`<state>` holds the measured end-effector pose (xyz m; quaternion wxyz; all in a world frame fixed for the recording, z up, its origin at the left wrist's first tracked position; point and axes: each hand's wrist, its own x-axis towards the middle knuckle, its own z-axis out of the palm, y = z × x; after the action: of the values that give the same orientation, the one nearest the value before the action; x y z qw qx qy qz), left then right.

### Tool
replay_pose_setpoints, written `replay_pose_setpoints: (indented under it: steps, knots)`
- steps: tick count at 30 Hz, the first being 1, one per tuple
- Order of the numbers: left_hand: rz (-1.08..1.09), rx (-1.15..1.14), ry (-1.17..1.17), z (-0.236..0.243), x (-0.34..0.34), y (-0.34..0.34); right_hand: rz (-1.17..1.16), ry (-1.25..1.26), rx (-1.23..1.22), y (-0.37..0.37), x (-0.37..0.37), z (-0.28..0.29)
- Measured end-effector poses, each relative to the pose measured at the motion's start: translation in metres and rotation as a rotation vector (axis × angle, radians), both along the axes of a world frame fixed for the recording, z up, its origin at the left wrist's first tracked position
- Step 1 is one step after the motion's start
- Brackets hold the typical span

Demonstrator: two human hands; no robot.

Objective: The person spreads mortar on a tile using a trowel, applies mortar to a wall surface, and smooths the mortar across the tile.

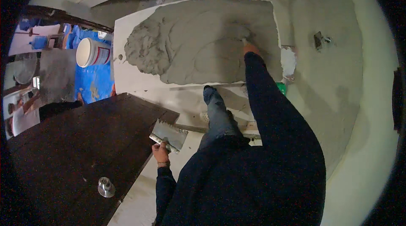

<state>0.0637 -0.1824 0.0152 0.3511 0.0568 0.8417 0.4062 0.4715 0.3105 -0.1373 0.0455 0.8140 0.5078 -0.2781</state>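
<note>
Grey wet mortar (203, 44) covers most of a large pale slab (123, 72). It is lumpy at the left end and spread smoother, with curved sweep marks, toward the right. My right hand (251, 48) reaches out over the smoother part, low against the mortar. Its fingers look closed, with a small pale tip just beyond them; the tool itself blends into the grey and cannot be made out. Held off to the left, away from the slab, is a notched trowel (169, 133) smeared with mortar. My left hand (160, 153) is closed around its handle.
A dark brown panel (80, 141) fills the lower left, with a clear glass-like object (106, 187) on it. Beyond stands a white bucket (86, 53) on blue sheeting (89, 83). A plastered wall (325, 78) rises on the right. My leg (218, 112) extends near the slab's front edge.
</note>
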Motion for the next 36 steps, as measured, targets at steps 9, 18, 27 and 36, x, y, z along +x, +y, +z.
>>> replay_pose_setpoints:
  steps: [9, 18, 27, 36]
  knots:
    - [0.067, 0.072, -0.042, 0.013, 0.009, -0.018, 0.037, -0.086, 0.35, -0.184, -0.042, -0.012]
    - [0.014, 0.077, -0.004, -0.009, -0.015, -0.039, 0.364, 0.417, -0.103, -0.254, -0.214, 0.068]
    - [-0.083, 0.016, -0.002, 0.023, -0.005, -0.02, 0.159, 0.361, -0.188, -0.26, -0.117, 0.08]
    - [-0.225, 0.063, 0.034, 0.022, -0.005, -0.031, 0.344, -0.045, -0.21, -0.265, 0.069, -0.018]
